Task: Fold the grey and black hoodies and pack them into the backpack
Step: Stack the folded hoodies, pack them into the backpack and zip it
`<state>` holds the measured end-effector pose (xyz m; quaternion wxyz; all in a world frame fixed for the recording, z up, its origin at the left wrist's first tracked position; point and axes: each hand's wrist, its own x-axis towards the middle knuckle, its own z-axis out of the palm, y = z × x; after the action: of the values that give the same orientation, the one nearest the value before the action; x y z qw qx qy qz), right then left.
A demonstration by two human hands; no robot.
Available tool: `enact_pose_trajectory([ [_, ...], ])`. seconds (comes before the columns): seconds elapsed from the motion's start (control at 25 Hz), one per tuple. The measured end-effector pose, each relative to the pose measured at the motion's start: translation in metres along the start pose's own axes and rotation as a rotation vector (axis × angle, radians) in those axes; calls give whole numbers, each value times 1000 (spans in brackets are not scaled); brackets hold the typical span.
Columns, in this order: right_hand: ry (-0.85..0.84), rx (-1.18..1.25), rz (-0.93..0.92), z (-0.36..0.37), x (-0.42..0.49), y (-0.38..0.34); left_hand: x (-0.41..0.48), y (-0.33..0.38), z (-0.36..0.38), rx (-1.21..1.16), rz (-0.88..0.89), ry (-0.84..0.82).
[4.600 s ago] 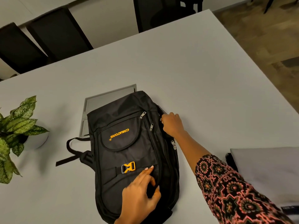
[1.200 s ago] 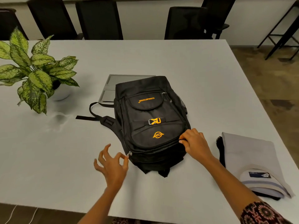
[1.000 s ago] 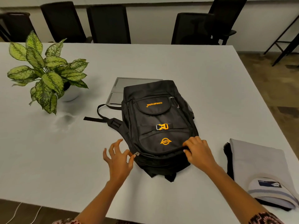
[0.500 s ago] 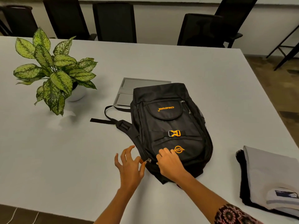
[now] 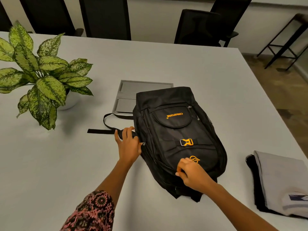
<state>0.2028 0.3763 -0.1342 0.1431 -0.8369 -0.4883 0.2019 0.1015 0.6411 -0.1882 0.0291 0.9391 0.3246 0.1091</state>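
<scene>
Bag [image 5: 176, 129]: flat on table [image 5: 183, 67].
Hoodies [image 5: 280, 177]: folded, right of bag.
Left grip [image 5: 128, 145]: at zip pull [image 5: 143, 144]; pinch unclear.
Right grip [image 5: 191, 172]: clamps bag's near edge.
Risk: zip snags if you slacken fabric.

You get dim, warm, even light from above. Soft shadow under plant [image 5: 38, 84] on bench [image 5: 166, 64]. Wide-angle curve at edges. Slight softness overall; black backpack [image 5: 175, 130] detail murky.

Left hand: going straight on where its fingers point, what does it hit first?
The left hand would first meet the black shoulder strap, which lies right at its fingertips; it is perhaps touching it, but depth is unclear.
</scene>
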Motion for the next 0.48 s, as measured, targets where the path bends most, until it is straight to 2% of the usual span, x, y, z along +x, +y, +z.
enact_pose_trajectory([
  [0.16, 2, 26, 25, 0, -3, 5, 44, -11, 4, 72, 1, -107],
  [0.32, 7, 73, 50, 7, -5, 10, 89, -17, 0, 155, 15, -134],
  [0.48, 3, 46, 44, 12, 1, 4, 100, -16, 3, 256, 22, -223],
])
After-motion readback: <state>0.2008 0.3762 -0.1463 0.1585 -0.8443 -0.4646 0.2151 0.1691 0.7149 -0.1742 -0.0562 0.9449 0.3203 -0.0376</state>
